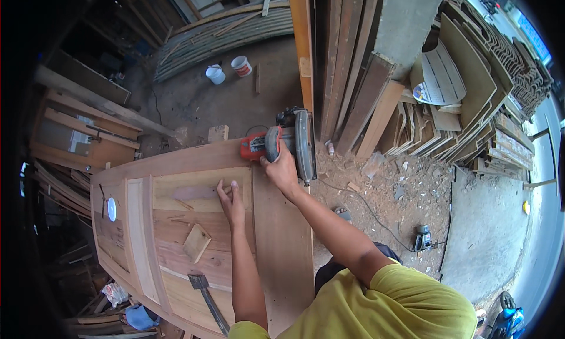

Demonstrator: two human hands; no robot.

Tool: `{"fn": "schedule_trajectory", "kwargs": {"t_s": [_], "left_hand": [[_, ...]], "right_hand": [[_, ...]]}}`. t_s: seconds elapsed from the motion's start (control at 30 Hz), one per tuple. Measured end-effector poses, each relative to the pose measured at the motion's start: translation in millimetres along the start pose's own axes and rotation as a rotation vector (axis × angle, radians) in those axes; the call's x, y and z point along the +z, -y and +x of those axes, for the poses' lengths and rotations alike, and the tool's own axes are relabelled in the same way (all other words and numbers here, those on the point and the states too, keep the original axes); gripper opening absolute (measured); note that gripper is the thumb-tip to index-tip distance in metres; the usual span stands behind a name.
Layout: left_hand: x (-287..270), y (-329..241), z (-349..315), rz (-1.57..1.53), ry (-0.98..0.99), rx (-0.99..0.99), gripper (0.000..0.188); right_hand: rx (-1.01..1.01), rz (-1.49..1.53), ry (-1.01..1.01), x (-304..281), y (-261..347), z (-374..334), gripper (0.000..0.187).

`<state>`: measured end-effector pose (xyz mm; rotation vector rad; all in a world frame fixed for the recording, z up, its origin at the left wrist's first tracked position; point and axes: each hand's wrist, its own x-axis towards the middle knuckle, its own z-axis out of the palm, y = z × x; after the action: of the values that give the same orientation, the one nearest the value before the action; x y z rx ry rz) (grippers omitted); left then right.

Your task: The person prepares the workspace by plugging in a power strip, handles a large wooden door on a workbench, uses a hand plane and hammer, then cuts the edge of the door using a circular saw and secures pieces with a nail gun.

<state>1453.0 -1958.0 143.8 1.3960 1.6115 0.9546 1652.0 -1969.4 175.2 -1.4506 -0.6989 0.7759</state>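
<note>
My right hand (281, 169) is wrapped round the handle of a red and grey circular saw (254, 146) at the right end of a wooden door (282, 251). The saw's metal guard and base stand on edge along the door's end. Over the door's recessed panel, my left hand (232, 200) is held with its fingers apart and nothing in it. Below that hand a small wood offcut (197, 243) lies on the panel. Nearer me is a hammer (200, 282) with a dark head. A white bowl (112, 209) rests at the left end.
A power cord (376, 215) runs over the littered ground to another power tool (423, 238) at the right. Tall boards (341, 56) lean beside a concrete pillar (406, 27). Stacked sheets (477, 62) fill the far right. Two white buckets (216, 75) stand beyond the door.
</note>
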Motion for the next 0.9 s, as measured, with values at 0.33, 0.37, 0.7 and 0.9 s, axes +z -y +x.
{"fn": "schedule_trajectory", "kwargs": {"t_s": [0.33,0.37,0.7,0.9], "left_hand": [[-13.9,35.3,-238.8,0.484,-0.231,0.274,0.053],[-0.6,31.9,-260.1,0.468,-0.184,0.267,0.059],[117.1,17.2,-365.0,0.725,-0.41,-0.001,0.074],[192.3,47.1,-479.6,0.59,-0.392,-0.144,0.057]], "right_hand": [[0.032,0.072,0.167,13.6,0.6,-10.0,0.058],[0.024,0.1,0.181,10.2,-3.6,-7.3,0.061],[0.069,0.241,0.523,-13.0,-24.7,6.4,0.086],[0.15,0.163,0.572,-21.5,-11.6,3.1,0.068]]}}
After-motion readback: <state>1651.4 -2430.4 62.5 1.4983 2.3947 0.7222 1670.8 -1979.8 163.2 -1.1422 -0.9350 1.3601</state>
